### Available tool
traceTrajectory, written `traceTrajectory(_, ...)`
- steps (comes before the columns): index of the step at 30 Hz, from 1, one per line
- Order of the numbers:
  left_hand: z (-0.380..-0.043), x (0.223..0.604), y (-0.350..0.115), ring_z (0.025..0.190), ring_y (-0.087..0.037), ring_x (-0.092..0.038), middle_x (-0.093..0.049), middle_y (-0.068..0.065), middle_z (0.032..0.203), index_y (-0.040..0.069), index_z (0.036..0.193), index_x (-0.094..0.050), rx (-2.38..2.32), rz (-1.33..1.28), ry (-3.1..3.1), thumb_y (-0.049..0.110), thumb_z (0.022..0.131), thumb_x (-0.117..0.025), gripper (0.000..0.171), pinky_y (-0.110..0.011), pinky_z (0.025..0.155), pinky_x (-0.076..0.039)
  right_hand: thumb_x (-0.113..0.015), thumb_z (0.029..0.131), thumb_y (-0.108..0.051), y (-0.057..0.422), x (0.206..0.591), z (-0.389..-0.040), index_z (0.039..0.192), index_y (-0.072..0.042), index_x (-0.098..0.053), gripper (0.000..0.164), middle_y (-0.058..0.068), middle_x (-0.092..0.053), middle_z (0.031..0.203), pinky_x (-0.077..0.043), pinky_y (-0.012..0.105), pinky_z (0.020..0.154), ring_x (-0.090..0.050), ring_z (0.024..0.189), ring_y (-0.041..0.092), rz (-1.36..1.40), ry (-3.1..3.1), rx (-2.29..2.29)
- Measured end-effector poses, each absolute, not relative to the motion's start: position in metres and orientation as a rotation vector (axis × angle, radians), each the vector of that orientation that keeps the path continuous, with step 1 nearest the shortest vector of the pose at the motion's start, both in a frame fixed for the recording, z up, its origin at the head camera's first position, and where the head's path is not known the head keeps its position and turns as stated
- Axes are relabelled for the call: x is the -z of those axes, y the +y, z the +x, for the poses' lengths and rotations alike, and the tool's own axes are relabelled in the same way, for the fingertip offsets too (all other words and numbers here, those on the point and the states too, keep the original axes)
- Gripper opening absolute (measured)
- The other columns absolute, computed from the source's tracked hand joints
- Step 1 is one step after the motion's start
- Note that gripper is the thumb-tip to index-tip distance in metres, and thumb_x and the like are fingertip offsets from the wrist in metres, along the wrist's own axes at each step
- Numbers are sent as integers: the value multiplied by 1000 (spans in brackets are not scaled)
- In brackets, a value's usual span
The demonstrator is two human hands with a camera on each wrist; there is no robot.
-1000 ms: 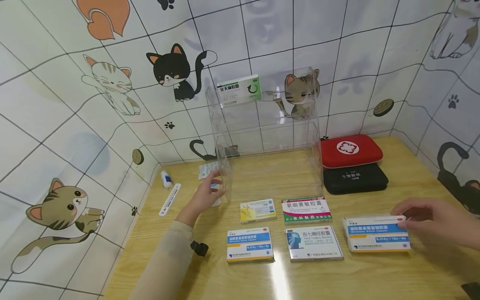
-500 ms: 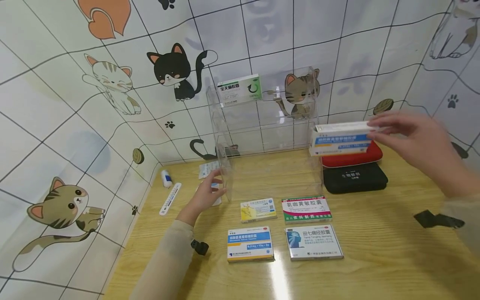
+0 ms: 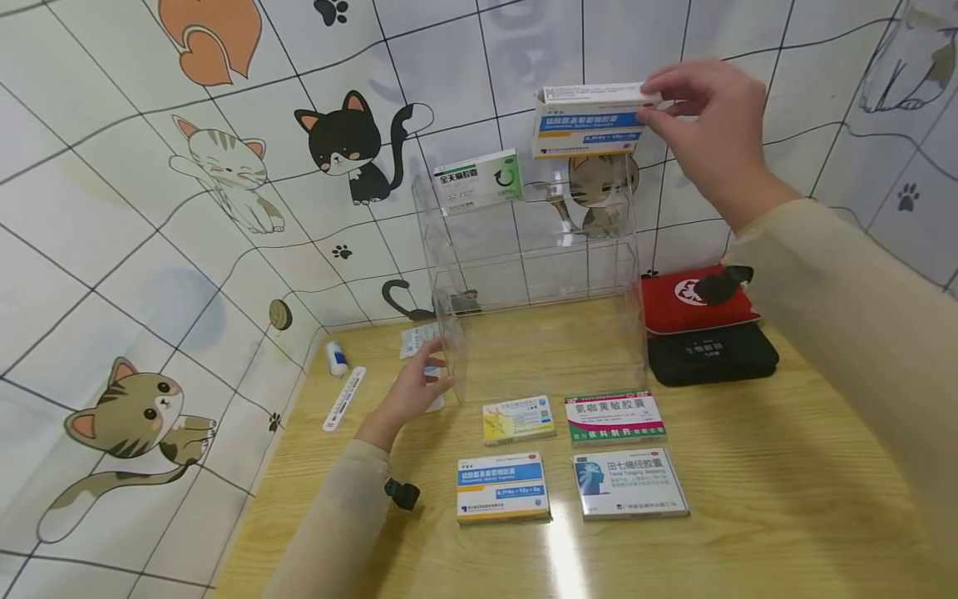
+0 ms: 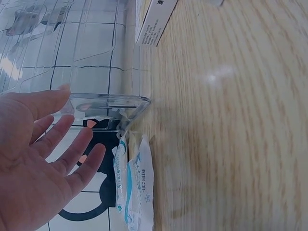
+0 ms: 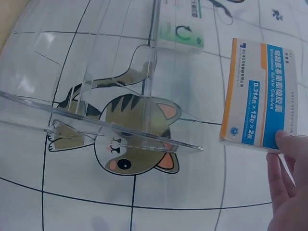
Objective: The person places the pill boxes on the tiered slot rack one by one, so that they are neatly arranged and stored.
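Note:
My right hand (image 3: 711,125) pinches a blue, white and orange medicine box (image 3: 587,129) by its right end. It holds the box in the air above the top tier of a clear acrylic rack (image 3: 539,306). In the right wrist view the box (image 5: 260,91) is apart from the rack, thumb on its printed face. A green and white medicine box (image 3: 479,181) stands on the rack's top tier at the left. My left hand (image 3: 410,387) is at the rack's lower left side with fingers spread; in the left wrist view its thumb (image 4: 53,102) lies against the clear side or very near it.
In front of the rack lie a yellow box (image 3: 518,419), a green and red box (image 3: 615,418), a blue and orange box (image 3: 503,489) and a white box (image 3: 630,484). Red (image 3: 688,304) and black (image 3: 711,356) cases are right; a small white bottle (image 3: 336,358) is left.
My right hand has lifted the blue and white medicine box off the table's right side and carried it up and left, above the rack. The left hand stays in place.

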State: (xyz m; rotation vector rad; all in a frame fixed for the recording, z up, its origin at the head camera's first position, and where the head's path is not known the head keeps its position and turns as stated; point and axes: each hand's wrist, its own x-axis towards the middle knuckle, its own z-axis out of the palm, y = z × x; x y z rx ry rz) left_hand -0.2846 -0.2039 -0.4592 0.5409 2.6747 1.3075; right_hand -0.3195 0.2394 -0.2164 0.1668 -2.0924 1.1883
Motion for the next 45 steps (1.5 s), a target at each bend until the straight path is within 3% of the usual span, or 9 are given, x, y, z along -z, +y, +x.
traceTrajectory(9,-286,461,-202,135,-37,-53,-40,-16,161,9,158,-34,-1322,539,2670,2,98,-68,70,-55,109,-51,-70,99,-26,232,216,-360,125,-21,-75,28,-9,-62,135,-49,19,109,-67,119,8,143,-2108,-1221)
traceTrajectory(17,-287,465,-197,136,-35,-53,-40,-13,161,13,159,-34,-1325,545,2658,4,98,-69,70,-53,110,-51,-67,101,-29,234,224,-367,132,-19,-72,33,-7,-59,144,-51,21,107,-63,125,17,113,-2317,-1084)
traceTrajectory(29,-292,468,-201,135,-34,-55,-42,-12,160,12,157,-35,-1291,524,2682,8,99,-69,68,-54,108,-52,-61,105,-32,228,235,-378,137,-20,-67,36,-2,-57,149,-51,32,111,-58,132,19,125,-2483,-1011)
traceTrajectory(32,-291,469,-201,135,-34,-55,-42,-13,160,11,157,-36,-1301,526,2686,6,99,-69,67,-54,107,-52,-61,105,-32,226,239,-375,140,-19,-65,37,0,-57,150,-48,36,115,-55,136,19,135,-2494,-1015)
traceTrajectory(39,-286,468,-204,135,-35,-55,-42,-14,160,9,157,-35,-1313,545,2684,6,99,-69,68,-53,108,-52,-70,99,-33,230,262,-354,146,-22,-60,49,-7,-42,163,-23,39,129,-29,155,12,171,-2384,-1004)
traceTrajectory(45,-286,466,-207,135,-34,-55,-42,-12,161,13,157,-36,-1290,555,2703,9,99,-69,67,-51,107,-53,-73,97,-22,229,318,-298,137,-15,-68,40,4,-52,154,-33,52,124,-40,147,23,251,-2313,-1049)
